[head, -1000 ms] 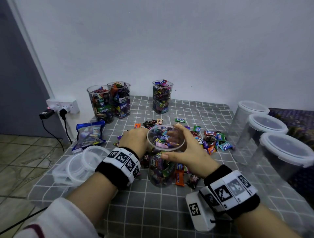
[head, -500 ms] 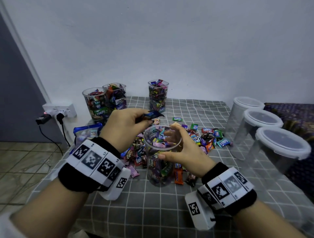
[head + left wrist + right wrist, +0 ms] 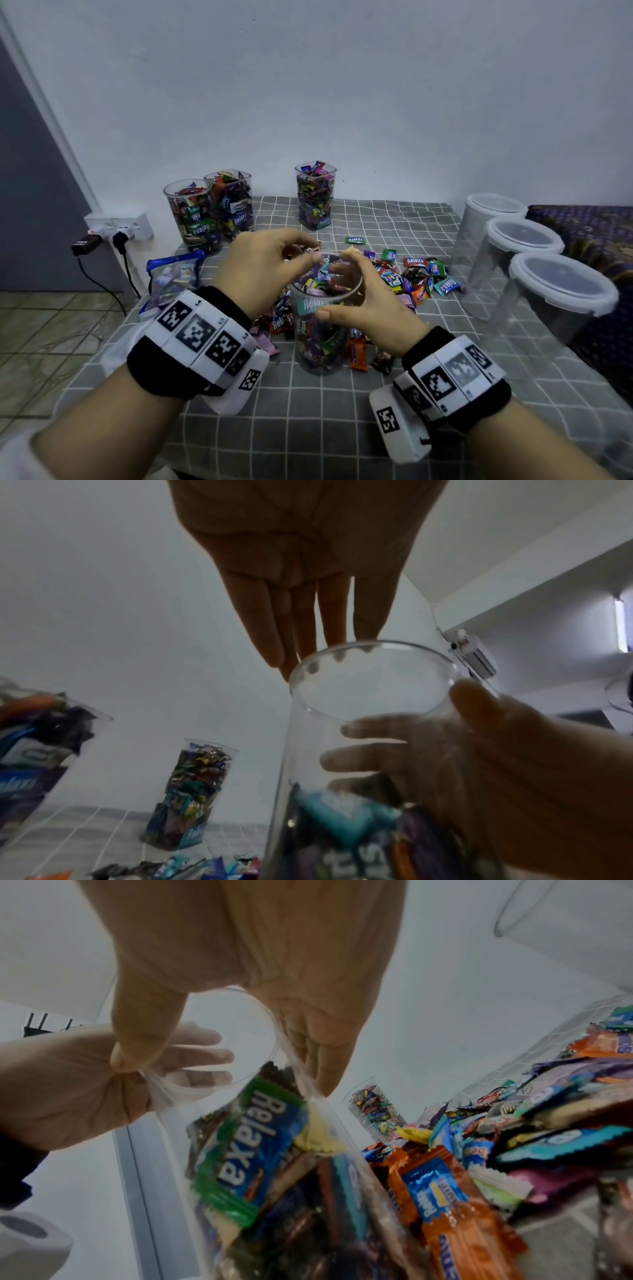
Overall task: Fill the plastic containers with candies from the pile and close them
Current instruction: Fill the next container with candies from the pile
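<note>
From the head view, my right hand [image 3: 368, 308] is wrapped round the jar [image 3: 323, 329], thumb on the near side and fingers round the far wall just under the rim. The jar is clear, round, thin plastic. It stands upright mid-table and is well filled with crinkly foil sweets. My left hand [image 3: 260, 270] hangs over its mouth, palm down, with the fingertips at the far rim. A brown wrapper shows beside them, but I cannot tell whether I touch it. Loose sweets [image 3: 411, 277] lie in a heap around and behind the jar, spreading toward the right edge of the table [image 3: 308, 428], which wears a grey checked cloth. Three full jars [image 3: 315, 195] stand along the far edge, two of them by the far left corner. Three lidded tubs [image 3: 555, 308], frosty and tall, line the right edge. A glossy blue bag [image 3: 173, 274] lies at the left edge.

From the left wrist, my fingers [image 3: 369, 610] run straight and close together, gripping nothing, and their tips sit just behind the smooth round rim. My right hand shows blurred through the clear wall.

From the right wrist, my thumb [image 3: 143, 1020] and fingers clasp the rim between them. A green and blue wrapper [image 3: 246, 1156] with sawtooth ends presses flat against the inside wall. My left fingers show straight through the plastic.
</note>
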The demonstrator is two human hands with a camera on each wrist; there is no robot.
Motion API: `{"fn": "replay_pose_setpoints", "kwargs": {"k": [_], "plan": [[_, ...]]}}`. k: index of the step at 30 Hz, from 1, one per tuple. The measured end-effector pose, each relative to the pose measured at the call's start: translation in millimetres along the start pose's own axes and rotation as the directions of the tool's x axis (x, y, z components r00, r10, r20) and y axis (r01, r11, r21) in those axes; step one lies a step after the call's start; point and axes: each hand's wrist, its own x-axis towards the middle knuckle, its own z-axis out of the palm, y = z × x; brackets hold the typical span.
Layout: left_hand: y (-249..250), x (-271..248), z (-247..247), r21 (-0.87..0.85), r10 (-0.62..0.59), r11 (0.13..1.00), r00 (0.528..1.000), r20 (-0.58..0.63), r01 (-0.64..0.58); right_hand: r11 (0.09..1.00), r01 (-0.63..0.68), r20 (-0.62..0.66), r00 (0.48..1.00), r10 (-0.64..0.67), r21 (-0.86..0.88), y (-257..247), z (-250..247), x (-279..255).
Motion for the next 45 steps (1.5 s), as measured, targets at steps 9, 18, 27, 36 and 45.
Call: {"fn": "replay_pose_setpoints", "kwargs": {"k": [9,18,27,36,45], "plan": [[-38,2,-6,-0.461,-0.436,0.816,0.895,-0.092,0.35,0.995,-0.05,0.139,0.988,0.062,-0.088,4,-10,1],[-71,18,20,-0.198,-0.614,0.748,0.774,0.155,0.633,0.793,-0.251,-0.061,0.963,0.263,-0.555,20,-49,15],[-144,49,61,0.015,-0.751,0.643,0.626,0.21,0.766,0.568,-0.612,-0.532,0.782,0.326,-0.55,53,-94,59],[-126,41,60,0.208,-0.773,0.634,0.597,0.215,0.745,0.441,-0.754,-0.505,0.655,0.562,-0.487,78,-105,78],[-166,44,86,0.218,-0.639,0.768,0.697,0.325,0.603,0.486,-0.578,-0.277,0.782,0.558,-0.655,67,-74,77]]}}
